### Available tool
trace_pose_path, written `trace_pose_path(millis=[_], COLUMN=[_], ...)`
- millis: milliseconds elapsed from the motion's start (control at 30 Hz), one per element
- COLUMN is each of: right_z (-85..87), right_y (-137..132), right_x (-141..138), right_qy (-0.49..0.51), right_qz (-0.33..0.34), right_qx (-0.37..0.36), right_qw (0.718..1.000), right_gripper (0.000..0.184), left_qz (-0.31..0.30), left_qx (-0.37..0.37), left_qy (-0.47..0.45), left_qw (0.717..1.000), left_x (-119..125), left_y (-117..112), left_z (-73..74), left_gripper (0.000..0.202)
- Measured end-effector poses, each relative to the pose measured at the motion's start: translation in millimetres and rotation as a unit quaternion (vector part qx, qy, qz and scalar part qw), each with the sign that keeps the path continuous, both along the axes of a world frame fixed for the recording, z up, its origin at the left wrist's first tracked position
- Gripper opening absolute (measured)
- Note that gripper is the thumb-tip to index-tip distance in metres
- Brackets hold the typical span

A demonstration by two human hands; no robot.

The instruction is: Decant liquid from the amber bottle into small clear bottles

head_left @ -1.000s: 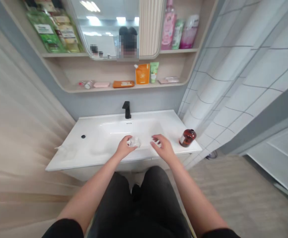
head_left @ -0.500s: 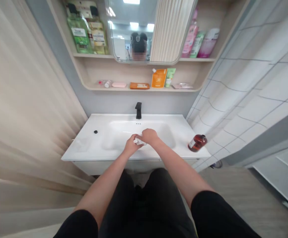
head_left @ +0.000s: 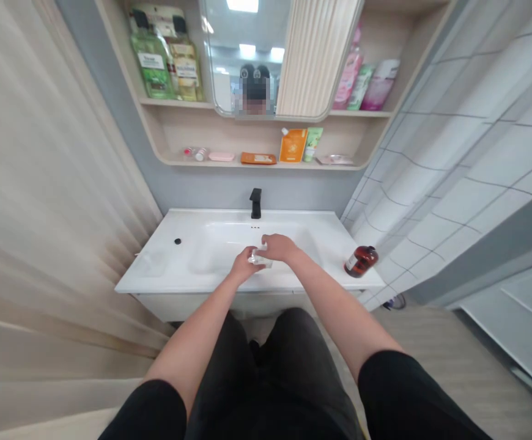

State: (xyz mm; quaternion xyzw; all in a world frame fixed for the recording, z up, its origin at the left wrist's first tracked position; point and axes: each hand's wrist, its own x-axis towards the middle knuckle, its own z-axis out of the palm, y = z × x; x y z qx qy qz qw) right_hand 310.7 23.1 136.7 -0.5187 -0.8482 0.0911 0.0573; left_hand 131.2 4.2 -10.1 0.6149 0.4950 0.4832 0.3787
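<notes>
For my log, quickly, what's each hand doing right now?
Left hand: closed, holding a small clear object.
Right hand: closed over the top of the same object, holding it too.

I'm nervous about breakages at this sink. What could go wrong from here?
The clear object, held between the left hand and right hand, might slip and strike the hard white basin. The amber bottle, near the sink's front corner, might get knocked over the edge.

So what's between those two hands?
A small clear object, too blurred to name, sits between the left hand and the right hand, in the head view.
</notes>
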Motion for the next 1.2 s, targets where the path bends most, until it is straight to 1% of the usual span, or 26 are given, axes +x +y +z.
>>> trace_pose_path(millis=[67,100,133,200,233,333,400,433,500,533,567,633,700,733,767,833,867,900,967,1033,1133,1167,1200], right_z=[0.5,0.6,0.8,1.2,1.4,2.2,2.9,3.4,4.3,4.9,5.6,7.2,9.0,9.8,10.4,10.9,10.6,10.1,8.3,6.2,5.2,5.8,6.9], right_y=[-1.6,-2.1,-2.3,-2.2,-2.1,-2.2,-2.8,-3.4,-5.3,-6.6,-8.0,-10.6,-12.4,-12.8,-12.9,-12.7,-12.4,-12.1,-11.2,-10.3,-10.2,-10.5,-11.1], right_x=[-1.0,-1.1,-0.9,-0.5,-0.5,-0.9,-0.8,-0.6,0.0,-0.1,-0.4,-1.9,-3.7,-4.4,-4.8,-5.1,-5.2,-5.3,-5.8,-6.5,-8.2,-8.9,-9.8], right_qy=[-0.014,-0.013,-0.006,0.013,0.015,-0.019,-0.037,-0.037,-0.022,-0.017,-0.018,-0.038,-0.068,-0.078,-0.082,-0.083,-0.083,-0.081,-0.076,-0.070,-0.055,-0.051,-0.052], right_qz=[-0.002,0.013,0.033,0.059,0.058,0.029,0.039,0.056,0.078,0.070,0.049,-0.006,-0.029,-0.023,-0.012,0.003,0.003,-0.002,-0.010,0.013,0.060,0.060,0.052], right_qx=[0.011,0.012,0.009,-0.002,-0.003,0.012,0.014,0.007,-0.002,0.002,0.010,0.020,0.006,-0.006,-0.014,-0.019,-0.017,-0.013,-0.006,-0.002,-0.005,-0.001,0.003], right_qw=[1.000,1.000,0.999,0.998,0.998,0.999,0.998,0.998,0.997,0.997,0.999,0.999,0.997,0.997,0.996,0.996,0.996,0.997,0.997,0.997,0.997,0.997,0.997], right_gripper=[0.030,0.024,0.024,0.040,0.043,0.031,0.023,0.023,0.041,0.050,0.054,0.056,0.054,0.054,0.058,0.075,0.080,0.080,0.073,0.067,0.075,0.074,0.070], left_qz=[0.005,0.007,0.006,0.000,-0.002,-0.004,-0.007,-0.009,-0.016,-0.016,-0.015,-0.009,-0.005,-0.004,-0.004,-0.002,0.000,0.002,0.008,0.007,0.001,0.001,0.002], left_qx=[-0.003,-0.007,-0.011,-0.015,-0.013,0.002,0.007,0.007,0.006,0.007,0.008,0.008,0.007,0.008,0.011,0.019,0.022,0.022,0.017,0.009,0.011,0.015,0.016], left_qy=[0.003,0.003,0.003,0.007,0.009,0.008,0.004,0.000,-0.007,-0.011,-0.012,-0.011,-0.005,-0.002,0.002,0.010,0.014,0.016,0.016,0.012,0.007,0.004,0.000], left_qw=[1.000,1.000,1.000,1.000,1.000,1.000,1.000,1.000,1.000,1.000,1.000,1.000,1.000,1.000,1.000,1.000,1.000,1.000,1.000,1.000,1.000,1.000,1.000], left_x=[0.4,0.7,1.0,1.2,1.2,0.6,0.4,0.4,0.4,0.5,0.6,0.8,1.0,1.0,1.0,0.7,0.5,0.4,0.2,0.3,0.7,0.7,0.8], left_y=[-0.3,-0.3,-0.3,-0.1,0.1,0.9,1.3,1.5,1.9,2.2,2.6,3.3,3.8,4.0,4.0,3.9,3.7,3.6,3.5,3.8,4.9,5.3,5.7], left_z=[1.1,1.7,2.0,1.9,1.4,-1.6,-3.5,-4.1,-4.7,-4.8,-4.9,-5.4,-6.2,-6.6,-7.0,-7.5,-7.5,-7.4,-6.8,-6.3,-6.7,-7.3,-8.0], left_gripper=[0.071,0.071,0.071,0.072,0.072,0.072,0.072,0.072,0.072,0.072,0.072,0.072,0.073,0.073,0.073,0.074,0.074,0.075,0.075,0.075,0.075,0.074,0.074])
